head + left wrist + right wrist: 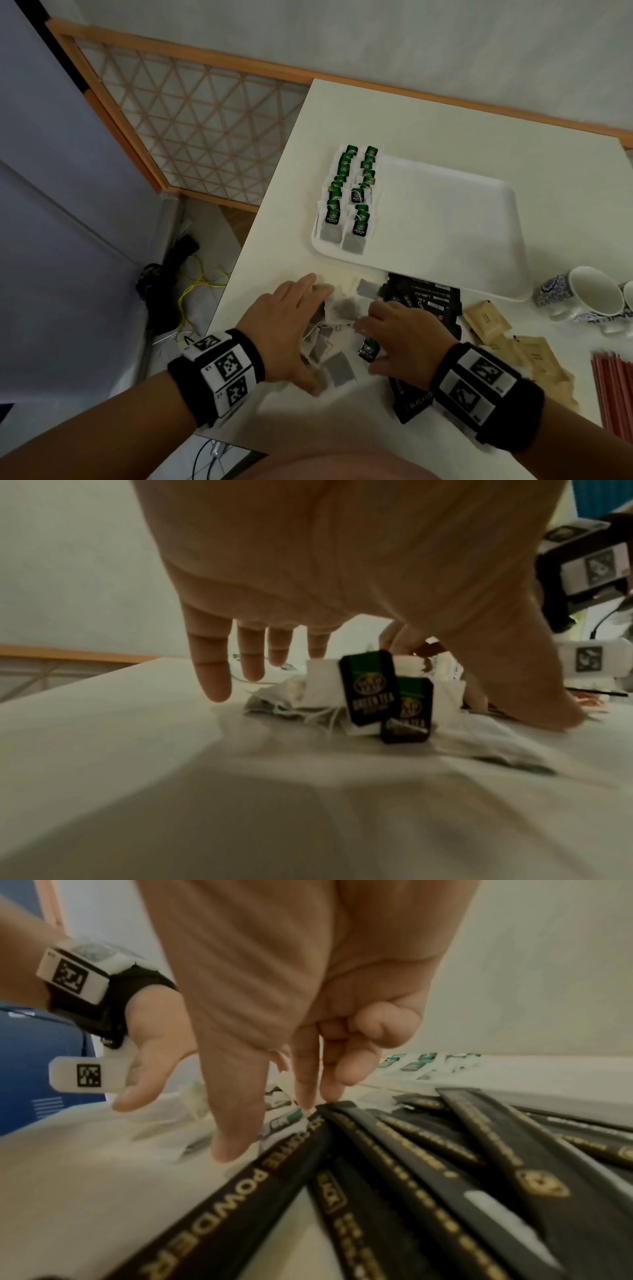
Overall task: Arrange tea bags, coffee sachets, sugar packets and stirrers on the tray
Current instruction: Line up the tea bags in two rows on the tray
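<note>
Both hands lay over the loose pile of tea bags (337, 310) near the tabletop's front left edge. The left hand (286, 320) was spread flat, fingers straight, holding nothing. The right hand (407, 334) had fingers lowered to the pile; whether it pinched anything I could not tell. The tray (445, 219) carried two rows of tea bags (349, 192) along its left edge.

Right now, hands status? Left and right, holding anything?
Left hand: open, fingers straight, spread over the loose tea bags, gripping nothing.
Right hand: whether it pinches a tea bag tag cannot be told.
</note>
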A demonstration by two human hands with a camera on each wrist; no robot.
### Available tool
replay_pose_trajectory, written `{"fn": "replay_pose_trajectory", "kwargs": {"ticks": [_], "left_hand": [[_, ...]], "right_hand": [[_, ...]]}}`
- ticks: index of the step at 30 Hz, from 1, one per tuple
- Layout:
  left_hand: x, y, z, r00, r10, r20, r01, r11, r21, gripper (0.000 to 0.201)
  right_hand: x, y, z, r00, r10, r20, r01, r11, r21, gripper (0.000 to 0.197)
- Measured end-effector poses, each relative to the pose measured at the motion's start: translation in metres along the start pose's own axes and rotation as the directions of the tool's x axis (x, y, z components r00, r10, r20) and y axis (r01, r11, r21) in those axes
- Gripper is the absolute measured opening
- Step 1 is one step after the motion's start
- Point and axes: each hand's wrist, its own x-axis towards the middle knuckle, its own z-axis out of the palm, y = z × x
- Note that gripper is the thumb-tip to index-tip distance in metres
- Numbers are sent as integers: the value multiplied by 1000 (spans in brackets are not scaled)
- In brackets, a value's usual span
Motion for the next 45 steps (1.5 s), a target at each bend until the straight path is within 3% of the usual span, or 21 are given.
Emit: {"fn": "replay_pose_trajectory", "kwargs": {"ticks": [6, 13, 21, 27, 35, 38, 42, 45], "left_hand": [[4, 6, 8, 1000, -27, -7, 28, 998, 52, 125], [18, 9, 6, 993, -82, -84, 76, 994, -73, 81], [32, 10, 3, 982, -185, -33, 168, 943, -287, 69], [38, 14, -1, 976, -219, 8, 210, 927, -311, 53], [42, 12, -9, 979, -201, 21, 196, 916, -350, 39], [39, 5, -14, 975, -224, 14, 203, 853, -480, 27], [37, -4, -20, 955, -298, 6, 209, 655, -726, 20], [37, -8, -28, 952, -307, 13, 184, 535, -825, 22]], "right_hand": [[3, 0, 3, 999, 48, -16, -48, 998, -50, 45], [5, -6, 7, 994, 89, -60, -86, 995, 53, 32], [-1, 3, 7, 982, 113, -154, -76, 971, 226, 14], [-1, 12, 1, 949, 207, -238, -79, 886, 456, 27], [5, 30, -14, 910, 271, -313, -25, 790, 613, 15], [10, 40, -21, 893, 276, -356, -13, 806, 592, 21], [22, 54, -31, 857, 343, -384, -21, 769, 639, 39], [31, 62, -41, 855, 379, -355, -29, 717, 697, 25]]}}
